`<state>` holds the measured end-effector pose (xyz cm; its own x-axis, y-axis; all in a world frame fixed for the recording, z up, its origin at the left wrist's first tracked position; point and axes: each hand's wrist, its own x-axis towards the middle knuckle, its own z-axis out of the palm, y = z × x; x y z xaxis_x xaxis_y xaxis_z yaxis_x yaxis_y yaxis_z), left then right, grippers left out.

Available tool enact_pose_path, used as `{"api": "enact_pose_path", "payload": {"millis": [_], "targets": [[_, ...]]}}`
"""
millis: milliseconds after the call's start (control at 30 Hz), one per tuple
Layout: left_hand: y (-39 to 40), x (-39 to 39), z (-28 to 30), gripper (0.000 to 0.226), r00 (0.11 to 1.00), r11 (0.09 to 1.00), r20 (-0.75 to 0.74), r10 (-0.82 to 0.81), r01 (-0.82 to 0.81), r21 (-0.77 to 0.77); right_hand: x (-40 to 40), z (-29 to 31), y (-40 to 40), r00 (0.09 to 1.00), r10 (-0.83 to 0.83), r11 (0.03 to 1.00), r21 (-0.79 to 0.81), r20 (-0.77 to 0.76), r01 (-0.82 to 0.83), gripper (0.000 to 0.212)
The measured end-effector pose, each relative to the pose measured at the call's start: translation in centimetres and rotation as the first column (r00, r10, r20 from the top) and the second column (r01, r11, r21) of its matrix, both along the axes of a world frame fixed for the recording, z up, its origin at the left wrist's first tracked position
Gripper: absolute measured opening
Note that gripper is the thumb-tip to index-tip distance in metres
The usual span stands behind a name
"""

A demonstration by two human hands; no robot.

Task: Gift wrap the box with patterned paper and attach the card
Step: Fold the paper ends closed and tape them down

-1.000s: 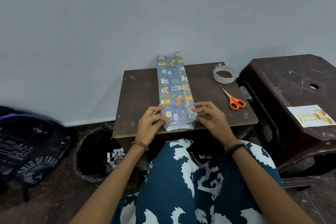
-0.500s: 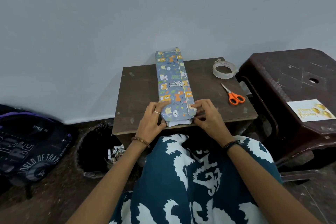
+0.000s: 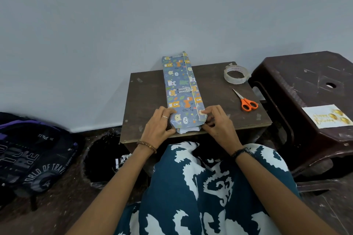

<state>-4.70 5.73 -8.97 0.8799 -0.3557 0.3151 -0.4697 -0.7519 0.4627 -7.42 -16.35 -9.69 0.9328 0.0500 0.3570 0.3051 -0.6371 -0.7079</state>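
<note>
A long narrow box wrapped in blue animal-patterned paper (image 3: 180, 89) lies lengthwise on the small brown table (image 3: 145, 101). Its seam runs along the right side of the top. At the near end the paper's white inside shows. My left hand (image 3: 159, 126) presses the paper's near left corner inward with fingers on top and thumb at the side. My right hand (image 3: 214, 122) pinches the near right corner of the paper. The white birthday card (image 3: 326, 118) with gold balloons lies on the dark stool at the right.
A clear tape roll (image 3: 236, 74) and orange-handled scissors (image 3: 246, 101) lie on the table's right part. A dark plastic stool (image 3: 305, 86) stands to the right. A black bin (image 3: 103, 158) and a backpack (image 3: 30, 154) sit on the floor at the left. The wall is just behind the table.
Both hands have shifted slightly at the near end, tucking the side flaps inward. The box has stayed in place; the camera view has moved a little.
</note>
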Motion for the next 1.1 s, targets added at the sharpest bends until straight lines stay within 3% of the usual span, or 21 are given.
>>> {"api": "enact_pose_path", "payload": {"millis": [133,233,467,533,667,767,933,1100], "targets": [[0.2,-0.1,-0.4,0.042,0.980,0.994,0.178,-0.093,0.081,0.072,-0.3,0.5,0.3,0.997,-0.004,0.992,-0.124,0.077,0.014,0.030],[0.6,0.0,-1.1,0.020,0.940,0.990,0.311,-0.139,0.120,0.080,-0.4,0.5,0.5,0.992,-0.005,0.973,-0.228,0.125,0.034,0.027],[0.8,0.3,-1.7,0.015,0.927,0.985,0.335,-0.170,0.170,0.029,-0.1,0.3,0.4,0.990,-0.022,0.971,-0.234,0.139,0.055,0.018],[0.9,0.3,-1.4,0.023,0.915,0.981,0.356,-0.191,0.188,0.042,-0.1,0.5,0.3,0.991,-0.016,0.978,-0.203,0.134,0.044,0.012],[1.2,0.6,-1.3,0.010,0.912,0.978,0.354,-0.207,0.179,0.110,-0.3,0.6,-0.1,0.993,0.013,0.983,-0.181,0.120,0.009,0.008],[1.5,0.7,-1.3,0.010,0.908,0.971,0.352,-0.227,0.182,0.157,-0.3,0.3,-0.8,0.987,0.080,0.967,-0.250,0.142,-0.043,0.006],[1.8,0.6,-0.8,0.023,0.876,0.954,0.392,-0.281,0.210,0.215,-0.3,-0.1,-1.8,0.961,0.182,0.911,-0.403,0.210,-0.085,0.018],[1.5,0.1,-1.3,0.038,0.875,0.948,0.408,-0.262,0.155,0.277,-0.6,0.5,-1.6,0.938,0.153,0.906,-0.424,0.311,-0.007,0.026]]}}
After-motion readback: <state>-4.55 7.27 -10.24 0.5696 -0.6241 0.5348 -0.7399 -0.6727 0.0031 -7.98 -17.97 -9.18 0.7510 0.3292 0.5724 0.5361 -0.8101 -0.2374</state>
